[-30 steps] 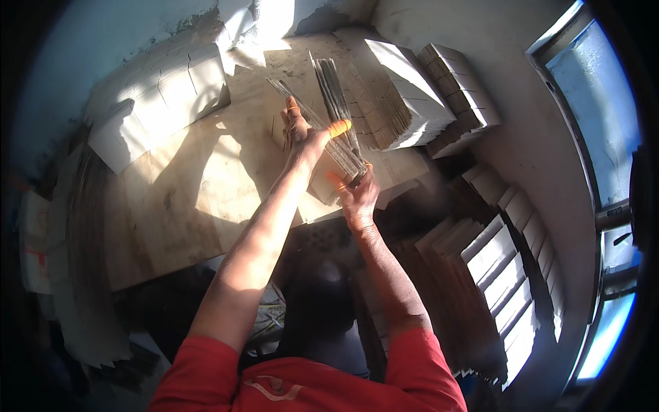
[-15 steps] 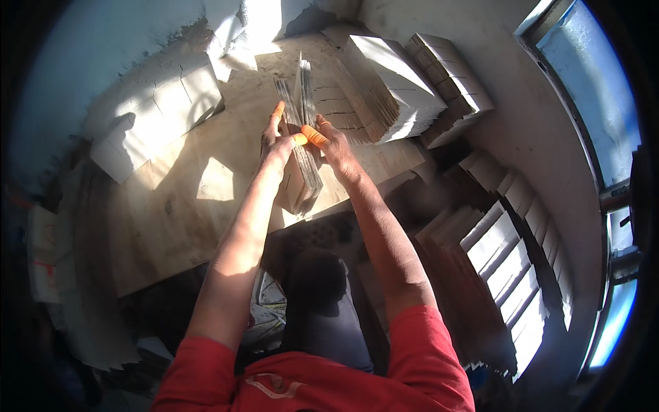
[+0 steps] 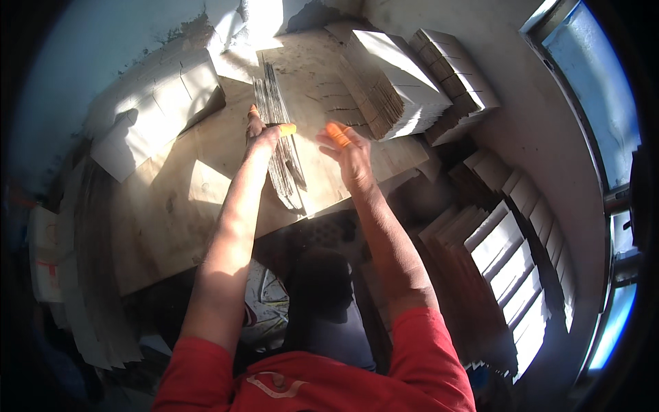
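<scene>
Across the front part of the wooden bench [image 3: 165, 233], a bundle of thin cardboard sheets [image 3: 283, 180] stands with its edges turned up, one end near the bench's front edge. Your left hand [image 3: 263, 134] has hold of it around its middle, the fingers closed on its left side and the orange-capped thumb [image 3: 287, 128] over to its right. Your right hand [image 3: 352, 156] hovers apart to the right of the bundle, slightly blurred, its fingers [image 3: 336, 134] half open and loosely curled, with nothing seen in them. Farther right sits a tall stack of pale sheets [image 3: 419, 89], a narrower stack [image 3: 458, 72] beside it; toward the left wall lies a long pale stack [image 3: 161, 103].
</scene>
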A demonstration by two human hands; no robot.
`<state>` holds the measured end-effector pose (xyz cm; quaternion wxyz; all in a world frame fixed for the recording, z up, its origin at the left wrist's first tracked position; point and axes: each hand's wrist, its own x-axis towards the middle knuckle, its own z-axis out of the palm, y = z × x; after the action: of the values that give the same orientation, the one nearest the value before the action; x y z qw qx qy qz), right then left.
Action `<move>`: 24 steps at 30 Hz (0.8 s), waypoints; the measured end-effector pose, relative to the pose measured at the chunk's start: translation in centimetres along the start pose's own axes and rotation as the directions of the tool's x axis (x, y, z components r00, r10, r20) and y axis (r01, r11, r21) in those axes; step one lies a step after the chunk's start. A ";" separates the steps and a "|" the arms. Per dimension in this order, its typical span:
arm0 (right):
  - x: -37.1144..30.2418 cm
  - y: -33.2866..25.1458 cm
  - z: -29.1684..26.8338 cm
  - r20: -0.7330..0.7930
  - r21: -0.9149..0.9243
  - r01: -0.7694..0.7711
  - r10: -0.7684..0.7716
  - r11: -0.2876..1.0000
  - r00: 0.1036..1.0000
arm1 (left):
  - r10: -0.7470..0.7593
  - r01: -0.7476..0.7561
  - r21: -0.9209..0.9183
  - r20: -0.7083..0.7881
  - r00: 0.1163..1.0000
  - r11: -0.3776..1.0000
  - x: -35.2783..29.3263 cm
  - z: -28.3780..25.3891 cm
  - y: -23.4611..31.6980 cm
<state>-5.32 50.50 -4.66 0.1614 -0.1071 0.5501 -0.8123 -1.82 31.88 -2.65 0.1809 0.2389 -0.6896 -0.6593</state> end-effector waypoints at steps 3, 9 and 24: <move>1.2 1.8 -5.7 -0.584 0.294 0.235 -0.020 0.927 0.811 | 0.014 -0.015 -0.033 -0.034 0.999 0.999 1.0 0.2 -0.5; 2.6 1.9 -10.0 -0.637 0.580 0.188 0.298 0.792 0.711 | 0.040 -0.036 -0.157 0.024 0.999 0.987 1.3 -0.4 -1.7; 5.1 0.3 -10.0 -0.685 0.629 0.288 0.339 0.722 0.645 | 0.036 -0.036 -0.113 0.001 0.999 0.993 0.8 0.3 -1.4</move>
<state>-13.52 57.11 -8.65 -0.0456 0.3221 0.2221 -0.9192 -2.51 31.70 -4.13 0.2051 0.2149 -0.6556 -0.6942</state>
